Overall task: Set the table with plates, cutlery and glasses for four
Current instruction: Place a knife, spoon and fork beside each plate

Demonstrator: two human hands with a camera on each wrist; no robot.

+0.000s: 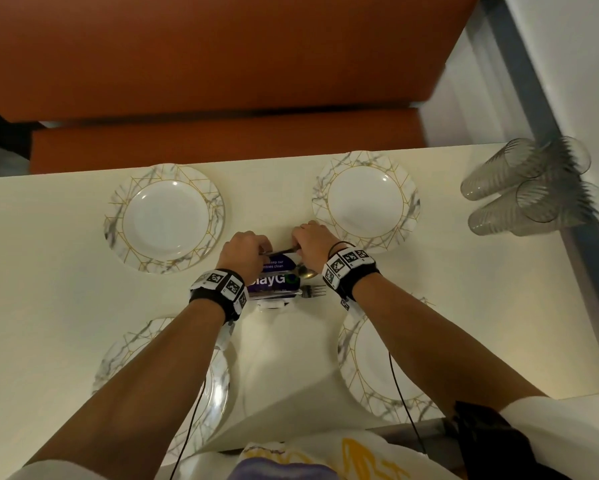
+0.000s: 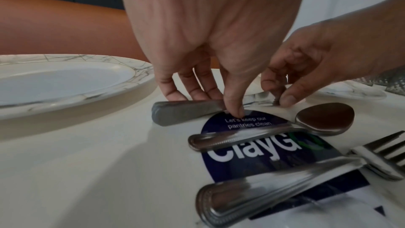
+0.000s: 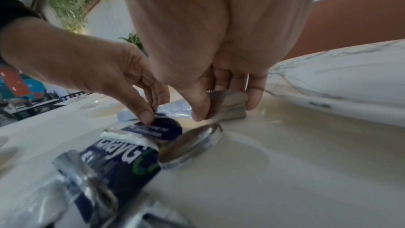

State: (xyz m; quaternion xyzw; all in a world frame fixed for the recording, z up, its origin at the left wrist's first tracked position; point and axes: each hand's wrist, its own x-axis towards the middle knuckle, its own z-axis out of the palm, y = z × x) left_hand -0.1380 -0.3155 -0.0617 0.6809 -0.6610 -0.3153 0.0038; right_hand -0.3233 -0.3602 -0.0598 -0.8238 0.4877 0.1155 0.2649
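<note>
Both hands meet at the table's middle over one table knife (image 1: pixel 280 252). My left hand (image 1: pixel 246 252) pinches its grey handle (image 2: pixel 181 113) between thumb and fingers. My right hand (image 1: pixel 312 242) pinches the serrated blade (image 3: pixel 228 105) at the other end. The knife sits low on the table, at the top edge of a purple sign (image 1: pixel 272 282). A spoon (image 1: pixel 306 271) and a fork (image 1: pixel 313 291) lie across that sign, nearer to me. Marbled plates stand at far left (image 1: pixel 114 216), far right (image 1: pixel 409 202), near left (image 1: pixel 218 393) and near right (image 1: pixel 350 358). My forearms hide part of both near plates.
Several clear glasses (image 1: pixel 530 188) stand clustered at the table's far right end, by the wall. An orange bench (image 1: pixel 222 140) runs along the far edge of the cream table (image 1: pixel 464 289). Cables run from my wrist bands back toward my body.
</note>
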